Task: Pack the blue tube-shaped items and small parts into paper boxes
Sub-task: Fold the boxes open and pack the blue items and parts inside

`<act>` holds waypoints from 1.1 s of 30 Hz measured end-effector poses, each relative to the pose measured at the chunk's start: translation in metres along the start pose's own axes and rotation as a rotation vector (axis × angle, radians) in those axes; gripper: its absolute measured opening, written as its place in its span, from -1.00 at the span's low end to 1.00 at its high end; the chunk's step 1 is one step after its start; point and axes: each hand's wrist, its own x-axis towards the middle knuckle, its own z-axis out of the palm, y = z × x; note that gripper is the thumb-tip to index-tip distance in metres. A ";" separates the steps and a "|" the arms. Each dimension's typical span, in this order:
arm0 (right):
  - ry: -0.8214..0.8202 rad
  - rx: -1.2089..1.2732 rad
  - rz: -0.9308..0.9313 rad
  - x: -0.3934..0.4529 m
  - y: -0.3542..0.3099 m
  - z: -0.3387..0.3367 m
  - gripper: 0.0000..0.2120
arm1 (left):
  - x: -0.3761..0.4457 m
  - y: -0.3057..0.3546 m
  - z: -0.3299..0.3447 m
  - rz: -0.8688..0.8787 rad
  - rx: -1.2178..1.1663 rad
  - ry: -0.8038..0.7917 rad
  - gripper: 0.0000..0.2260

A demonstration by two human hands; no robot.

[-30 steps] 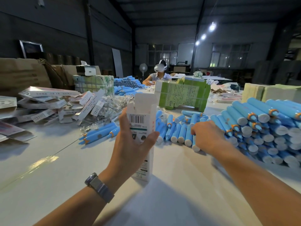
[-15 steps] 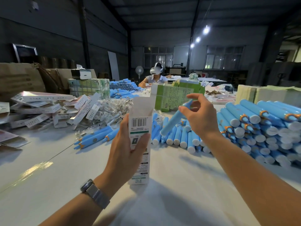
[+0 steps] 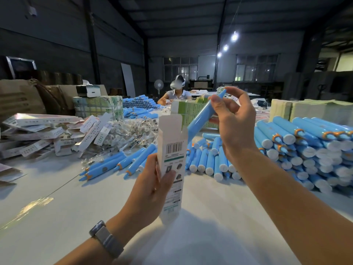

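Now left hand [image 3: 150,190] round matte paper box [image 3: 172,165], right hand [image 3: 236,121] pinching smooth blue tube [image 3: 203,115].

A white paper box [image 3: 172,165] is showing a black barcode and green band, while the tube [image 3: 202,116] at one o'clock is showing plain light blue.

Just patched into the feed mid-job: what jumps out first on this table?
Centre frame, the left hand holds a tall white barcoded paper box upright with its top flap open, while the right hand angles a blue plastic tube into the opening. At right sits a big stack of white-capped blue tubes; at left, a heap of flat white cartons.
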 end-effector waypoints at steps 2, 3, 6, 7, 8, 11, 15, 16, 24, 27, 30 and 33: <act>0.034 0.049 -0.026 0.001 -0.006 0.001 -0.80 | 0.002 -0.005 -0.003 -0.009 0.059 0.030 -0.84; 0.051 0.069 -0.040 0.000 -0.009 0.002 -0.80 | 0.003 -0.008 -0.005 -0.006 0.091 0.049 -0.83; 0.075 0.078 -0.094 -0.002 -0.016 0.003 -0.77 | 0.007 -0.013 -0.015 0.003 0.180 0.114 -0.82; 0.082 0.077 -0.113 -0.003 -0.017 0.003 -0.76 | 0.008 -0.015 -0.018 0.007 0.218 0.132 -0.81; 0.090 0.079 -0.130 -0.003 -0.019 0.003 -0.75 | 0.009 -0.018 -0.021 0.005 0.247 0.145 -0.81; 0.122 0.104 -0.150 -0.001 -0.025 0.003 -0.74 | 0.011 -0.022 -0.026 0.010 0.294 0.158 -0.82; 0.119 0.128 -0.160 0.001 -0.033 0.002 -0.74 | 0.010 -0.018 -0.024 0.052 0.378 0.153 -0.83; 0.106 0.130 -0.165 0.000 -0.034 0.003 -0.74 | 0.010 -0.017 -0.023 0.051 0.399 0.157 -0.83; -0.102 -0.166 -0.331 -0.020 -0.021 0.012 -0.71 | 0.007 -0.011 -0.020 0.144 0.506 0.122 -0.83; -0.220 -0.300 -0.422 -0.028 -0.009 0.015 -0.69 | 0.007 -0.010 -0.020 0.116 0.448 0.140 -0.87; -0.296 -0.398 -0.433 -0.035 0.008 0.015 -0.68 | 0.007 -0.012 -0.020 0.067 0.389 0.156 -0.85; -0.375 -0.511 -0.455 -0.041 0.027 0.015 -0.67 | 0.008 -0.012 -0.021 0.053 0.366 0.171 -0.83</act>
